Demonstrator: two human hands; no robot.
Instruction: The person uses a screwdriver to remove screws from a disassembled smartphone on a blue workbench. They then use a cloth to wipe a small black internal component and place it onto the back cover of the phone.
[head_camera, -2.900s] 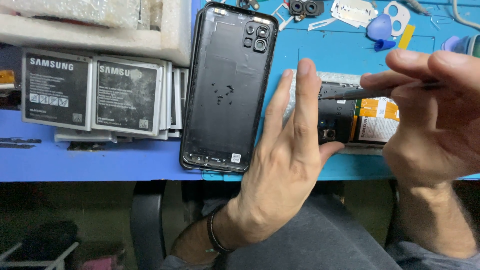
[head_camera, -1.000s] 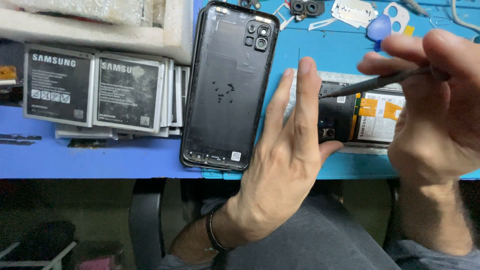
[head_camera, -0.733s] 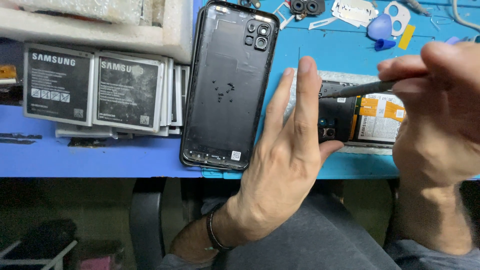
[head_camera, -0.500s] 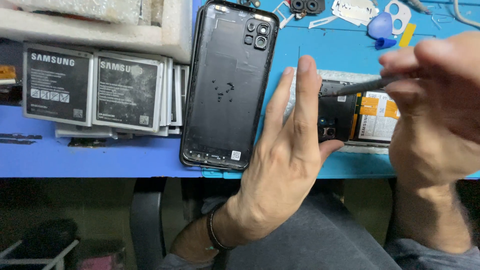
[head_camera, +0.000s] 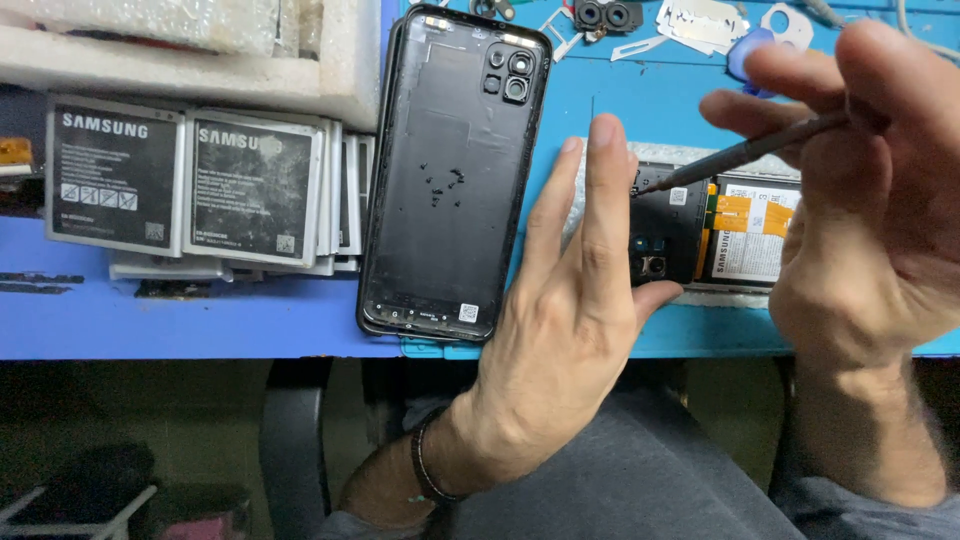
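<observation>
An opened phone (head_camera: 700, 235) lies on the blue mat, its insides and battery showing. My left hand (head_camera: 570, 300) rests flat on the phone's left end and holds it down, fingers pointing away from me. My right hand (head_camera: 870, 190) grips a thin dark screwdriver (head_camera: 745, 153) whose tip touches the phone's upper left part. The removed black back cover (head_camera: 450, 170) lies inside up to the left, with several tiny screws (head_camera: 440, 187) resting in it.
A row of flat grey batteries (head_camera: 190, 185) lies at the left. A white foam tray (head_camera: 200, 60) sits behind them. Small metal parts and a blue pick (head_camera: 745, 55) lie at the far edge. The table's front edge (head_camera: 200, 345) runs below.
My right hand has shifted slightly and turned the screwdriver while its tip stays on the phone. My left hand and the back cover have not moved.
</observation>
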